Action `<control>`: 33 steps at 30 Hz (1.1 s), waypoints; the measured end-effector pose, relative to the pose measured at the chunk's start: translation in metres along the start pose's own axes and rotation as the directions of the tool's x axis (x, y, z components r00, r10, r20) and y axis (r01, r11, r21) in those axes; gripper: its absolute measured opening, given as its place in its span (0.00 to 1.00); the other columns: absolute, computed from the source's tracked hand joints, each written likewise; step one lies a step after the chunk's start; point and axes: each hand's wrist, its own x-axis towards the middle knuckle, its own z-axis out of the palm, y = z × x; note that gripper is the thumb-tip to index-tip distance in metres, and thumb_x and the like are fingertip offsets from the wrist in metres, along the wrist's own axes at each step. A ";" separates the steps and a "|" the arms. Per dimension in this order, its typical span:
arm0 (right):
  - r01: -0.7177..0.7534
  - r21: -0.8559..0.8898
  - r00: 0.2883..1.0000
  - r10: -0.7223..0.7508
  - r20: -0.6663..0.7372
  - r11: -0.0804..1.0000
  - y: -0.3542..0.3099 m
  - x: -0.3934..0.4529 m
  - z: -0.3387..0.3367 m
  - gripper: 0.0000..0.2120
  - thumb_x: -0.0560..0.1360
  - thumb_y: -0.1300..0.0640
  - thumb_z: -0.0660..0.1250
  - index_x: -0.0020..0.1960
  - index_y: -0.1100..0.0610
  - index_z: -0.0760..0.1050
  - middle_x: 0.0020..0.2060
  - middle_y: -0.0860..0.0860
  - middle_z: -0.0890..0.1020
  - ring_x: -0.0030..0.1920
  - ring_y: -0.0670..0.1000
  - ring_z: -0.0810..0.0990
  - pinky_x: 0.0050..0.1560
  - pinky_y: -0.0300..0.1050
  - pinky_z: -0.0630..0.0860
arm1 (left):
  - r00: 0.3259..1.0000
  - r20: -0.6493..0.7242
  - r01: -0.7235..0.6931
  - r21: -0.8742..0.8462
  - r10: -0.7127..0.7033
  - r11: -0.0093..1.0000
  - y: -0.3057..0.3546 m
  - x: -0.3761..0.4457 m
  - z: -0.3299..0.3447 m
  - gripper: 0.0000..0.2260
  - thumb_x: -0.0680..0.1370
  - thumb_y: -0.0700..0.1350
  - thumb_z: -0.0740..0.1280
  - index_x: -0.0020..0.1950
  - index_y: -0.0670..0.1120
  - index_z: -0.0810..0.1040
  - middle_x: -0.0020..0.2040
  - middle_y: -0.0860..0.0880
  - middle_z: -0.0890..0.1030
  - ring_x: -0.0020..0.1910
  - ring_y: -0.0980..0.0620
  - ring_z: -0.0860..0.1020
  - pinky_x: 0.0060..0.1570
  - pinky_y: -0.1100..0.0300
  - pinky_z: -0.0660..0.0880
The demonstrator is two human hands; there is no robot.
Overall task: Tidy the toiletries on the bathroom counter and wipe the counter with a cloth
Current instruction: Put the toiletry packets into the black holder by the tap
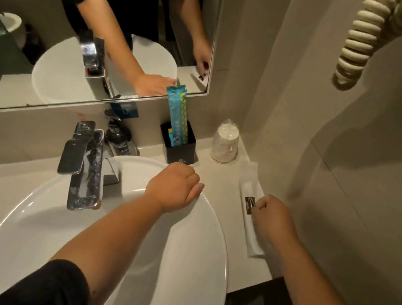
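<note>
The right hand (273, 217) has its fingers curled around a long white packet (252, 204) with a dark label, pinching it near the middle where it lies on the pale counter (219, 179) close to the right wall. The left hand (173, 188) is closed in a loose fist with nothing visible in it, resting on the far right rim of the white sink (105, 229), its arm reaching across the bowl from a dark sleeve. Just behind that fist stands a black box (181, 149) against the wall with a tall teal packet (177, 118) upright in it. To the right of the box, wrapped cups (225, 144) sit upside down in the counter's corner. The chrome tap (83, 161) rises at the sink's back left, with a dark bottle (117, 132) behind it below the mirror (96, 26). A coiled cream cord (362, 41) hangs on the right wall.
</note>
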 end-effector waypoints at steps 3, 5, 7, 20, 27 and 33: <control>0.134 0.299 0.989 -0.145 0.013 0.945 -0.051 0.006 -0.018 0.11 0.71 0.61 0.67 0.50 0.49 0.73 0.37 0.48 0.80 0.36 0.47 0.79 0.39 0.45 0.74 | 1.000 -0.002 0.008 -0.010 -0.008 1.000 -0.001 0.000 0.000 0.22 0.81 0.53 0.51 0.43 0.42 0.79 0.39 0.44 0.79 0.42 0.43 0.75 0.49 0.51 0.70; 0.239 0.401 0.961 -0.276 0.034 0.884 -0.091 0.014 -0.025 0.11 0.72 0.58 0.68 0.53 0.49 0.77 0.35 0.44 0.81 0.32 0.40 0.77 0.36 0.40 0.73 | 1.000 -0.013 0.000 -0.017 0.000 1.000 -0.003 0.001 0.002 0.21 0.81 0.52 0.52 0.43 0.43 0.79 0.39 0.45 0.79 0.41 0.44 0.74 0.49 0.51 0.70; 0.315 0.472 0.931 -0.365 0.017 0.824 -0.130 0.024 -0.023 0.08 0.72 0.58 0.68 0.50 0.50 0.80 0.33 0.45 0.81 0.30 0.40 0.76 0.34 0.39 0.73 | 1.000 -0.025 -0.012 -0.030 0.011 0.999 -0.006 0.002 0.004 0.20 0.81 0.52 0.53 0.43 0.43 0.79 0.39 0.45 0.79 0.40 0.44 0.74 0.48 0.51 0.71; 0.337 0.510 0.907 -0.418 0.051 0.792 -0.202 0.078 0.060 0.03 0.74 0.53 0.68 0.44 0.51 0.80 0.40 0.46 0.83 0.41 0.46 0.80 0.41 0.44 0.78 | 0.988 -0.142 -0.065 -0.031 0.060 0.997 -0.011 0.004 0.015 0.16 0.79 0.49 0.60 0.37 0.41 0.76 0.33 0.43 0.76 0.35 0.42 0.73 0.43 0.51 0.70; 0.358 0.239 0.910 -0.394 0.127 0.903 -0.181 0.084 0.076 0.13 0.74 0.56 0.69 0.31 0.52 0.75 0.28 0.49 0.76 0.33 0.52 0.73 0.36 0.47 0.71 | 0.991 -0.126 -0.056 -0.031 0.051 0.998 -0.011 0.005 0.013 0.17 0.80 0.51 0.57 0.40 0.42 0.78 0.35 0.45 0.77 0.37 0.45 0.72 0.46 0.51 0.71; 0.334 0.192 0.926 -0.359 0.113 0.923 -0.177 0.087 0.083 0.09 0.73 0.57 0.69 0.36 0.52 0.73 0.29 0.47 0.73 0.34 0.52 0.72 0.36 0.47 0.74 | 0.991 -0.128 -0.054 -0.046 0.048 0.997 -0.009 0.004 0.010 0.19 0.80 0.51 0.55 0.39 0.42 0.78 0.34 0.45 0.77 0.36 0.45 0.73 0.45 0.51 0.71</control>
